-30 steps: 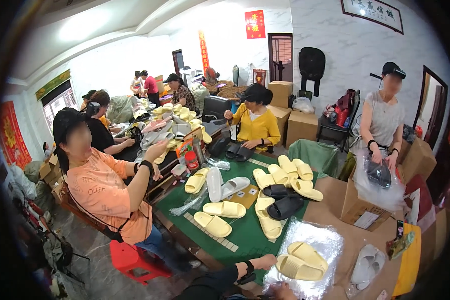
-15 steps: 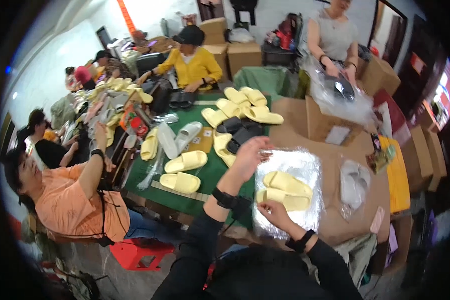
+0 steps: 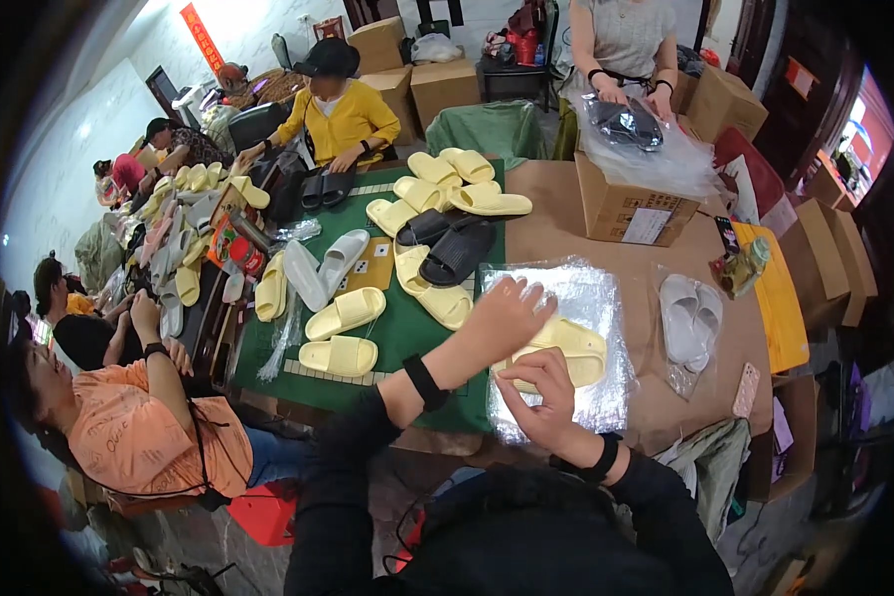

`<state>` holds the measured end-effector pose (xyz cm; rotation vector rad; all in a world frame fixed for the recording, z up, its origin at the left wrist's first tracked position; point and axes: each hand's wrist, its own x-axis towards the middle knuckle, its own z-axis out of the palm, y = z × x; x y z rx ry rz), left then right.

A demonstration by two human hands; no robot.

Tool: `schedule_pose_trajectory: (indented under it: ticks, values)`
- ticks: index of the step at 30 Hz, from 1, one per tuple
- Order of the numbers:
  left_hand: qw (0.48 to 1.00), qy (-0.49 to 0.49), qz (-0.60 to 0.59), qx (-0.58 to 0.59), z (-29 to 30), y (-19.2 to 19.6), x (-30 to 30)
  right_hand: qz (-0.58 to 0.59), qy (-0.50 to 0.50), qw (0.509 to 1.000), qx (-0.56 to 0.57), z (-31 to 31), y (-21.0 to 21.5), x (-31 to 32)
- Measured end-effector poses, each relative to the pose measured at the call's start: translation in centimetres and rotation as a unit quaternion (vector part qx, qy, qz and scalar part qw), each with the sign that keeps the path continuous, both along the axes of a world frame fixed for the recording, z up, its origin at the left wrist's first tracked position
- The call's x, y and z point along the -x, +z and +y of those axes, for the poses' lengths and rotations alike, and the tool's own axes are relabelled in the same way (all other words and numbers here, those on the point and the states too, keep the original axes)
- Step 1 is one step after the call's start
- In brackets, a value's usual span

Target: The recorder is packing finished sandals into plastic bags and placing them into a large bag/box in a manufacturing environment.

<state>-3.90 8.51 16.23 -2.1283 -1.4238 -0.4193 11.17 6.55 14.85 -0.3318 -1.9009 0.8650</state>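
A pair of pale yellow slippers (image 3: 584,356), open-toed with broad straps, is laid side by side on the shiny plastic sheet (image 3: 606,296), which is spread on the brown-covered bench (image 3: 556,219). Part of the pair is hidden by the person's hands. The left hand (image 3: 502,326) is held over the left part of the sheet with its fingers partly bent; whether anything is gripped by it cannot be told. The right hand (image 3: 538,399) is held over the sheet's near part, thumb and forefinger brought close together, and whether anything thin is pinched there cannot be told either. Half a second ago the pair was left almost fully uncovered, and the two hands were held farther apart. Left of the sheet, a green mat (image 3: 399,336) is covered by more yellow slippers (image 3: 346,313). Just beside the sheet's far left corner, the space is taken up by black slippers (image 3: 459,251). To the right of the sheet, light grey slippers (image 3: 679,320) are enclosed in a clear bag. Beyond it, a cardboard box (image 3: 606,207) is topped with clear plastic.
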Motion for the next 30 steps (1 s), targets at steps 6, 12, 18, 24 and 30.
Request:
schedule_pose_trajectory:
  ticks: [6,12,18,24,30]
  values:
    - [0.557,-0.231,-0.715,0.354,-4.3,-6.2,-1.5,-0.137,0.134,0.98,-0.05,1.8,-1.0,2.6]
    - [0.588,-0.216,-0.681,0.379,-4.8,-9.2,-3.6,-0.337,0.407,0.82,0.22,4.0,-3.2,6.0]
    - [0.625,-0.186,-0.652,0.387,-3.3,-10.9,-6.6,-0.389,0.53,0.677,0.33,5.0,-4.5,7.1]
    - [0.664,-0.16,-0.611,0.401,-2.3,-12.2,-7.6,-0.374,0.49,0.699,0.363,3.8,-7.4,7.6]
    - [0.698,-0.138,-0.565,0.417,-3.7,-13.8,-8.3,-0.366,0.486,0.704,0.366,3.1,-8.6,8.2]
